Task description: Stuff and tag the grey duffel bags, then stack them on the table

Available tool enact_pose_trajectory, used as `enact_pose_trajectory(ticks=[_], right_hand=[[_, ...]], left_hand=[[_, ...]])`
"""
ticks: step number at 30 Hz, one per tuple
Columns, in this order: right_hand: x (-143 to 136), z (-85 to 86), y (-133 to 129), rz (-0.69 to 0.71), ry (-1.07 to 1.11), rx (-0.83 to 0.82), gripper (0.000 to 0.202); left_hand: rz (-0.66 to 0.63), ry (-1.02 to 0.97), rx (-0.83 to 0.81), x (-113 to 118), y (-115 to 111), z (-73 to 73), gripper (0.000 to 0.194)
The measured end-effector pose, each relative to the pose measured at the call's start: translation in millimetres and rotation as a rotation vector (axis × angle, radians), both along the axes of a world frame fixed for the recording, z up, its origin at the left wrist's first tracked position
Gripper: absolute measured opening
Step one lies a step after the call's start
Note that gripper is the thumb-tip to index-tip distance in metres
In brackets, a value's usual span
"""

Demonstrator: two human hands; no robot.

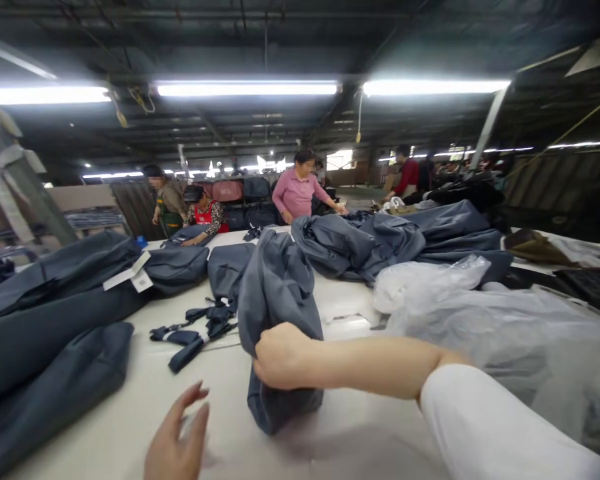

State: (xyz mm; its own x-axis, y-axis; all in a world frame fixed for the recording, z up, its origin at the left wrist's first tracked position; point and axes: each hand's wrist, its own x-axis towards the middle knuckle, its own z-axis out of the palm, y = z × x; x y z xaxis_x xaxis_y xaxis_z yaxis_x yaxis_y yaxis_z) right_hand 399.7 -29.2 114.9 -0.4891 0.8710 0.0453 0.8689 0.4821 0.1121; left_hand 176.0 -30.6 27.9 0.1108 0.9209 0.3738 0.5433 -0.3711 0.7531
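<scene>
My right hand [284, 357] is closed on a dark blue-grey fabric bag [280, 287], which stands bunched up on the white table [370, 413]. Its fingertips are hidden behind the cloth. Lower left, my left hand [177, 433] is raised over the table with thumb and fingers apart, touching nothing. Between the bag and the left-hand pile lie dark blue straps [200, 333] with white bands around them. Behind the held bag rests another piece of the same blue-grey fabric [227, 267].
Blue-grey bags [55, 300] are heaped on the left, with white paper tags [135, 273] on top. More blue-grey bags [360, 240] lie beyond, right of centre. Clear plastic bags [505, 333] cover the right side. A person in a pink shirt [303, 193] stands across the table.
</scene>
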Motion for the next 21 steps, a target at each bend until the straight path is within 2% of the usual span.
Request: enact_pose_trajectory(ticks=[2, 3, 5, 7, 10, 13, 16, 18, 21], right_hand=[[-31.5, -4.0, -32.2, 0.179, 0.038, -0.025, 0.03], [-42.1, -5.2, -46.1, 0.248, 0.066, -0.028, 0.028], [-53.0, -5.6, -69.1, 0.348, 0.129, 0.007, 0.027], [-51.1, -2.0, -86.3, 0.371, 0.217, 0.084, 0.03], [-32.0, 12.0, -100.8, 0.311, 0.478, 0.233, 0.031], [-6.4, 31.1, -102.5, 0.241, 0.776, 0.422, 0.022], [12.5, 41.1, -96.2, 0.151, 0.935, 0.517, 0.017], [18.4, 38.3, -91.2, 0.104, 0.97, 0.507, 0.015], [18.8, 25.7, -85.4, 0.075, 0.968, 0.454, 0.011]], left_hand=[[-0.091, -0.033, -0.054, 19.0, -3.9, 12.5, 0.056], [-0.091, -0.04, -0.098, 27.5, -3.7, 18.9, 0.059], [-0.017, -0.042, -0.187, 38.1, -2.0, 28.8, 0.055], [0.008, -0.015, -0.213, 38.1, -1.4, 34.3, 0.048], [-0.109, 0.099, -0.135, 23.6, -3.5, 44.2, 0.039], [-0.201, 0.255, -0.051, 0.2, -0.9, 67.5, 0.035], [-0.285, 0.328, -0.153, -29.6, 12.1, 93.3, 0.04], [-0.251, 0.344, -0.222, -49.4, 20.9, 102.6, 0.044], [-0.059, 0.456, -0.154, -68.0, 23.4, 104.0, 0.046]])
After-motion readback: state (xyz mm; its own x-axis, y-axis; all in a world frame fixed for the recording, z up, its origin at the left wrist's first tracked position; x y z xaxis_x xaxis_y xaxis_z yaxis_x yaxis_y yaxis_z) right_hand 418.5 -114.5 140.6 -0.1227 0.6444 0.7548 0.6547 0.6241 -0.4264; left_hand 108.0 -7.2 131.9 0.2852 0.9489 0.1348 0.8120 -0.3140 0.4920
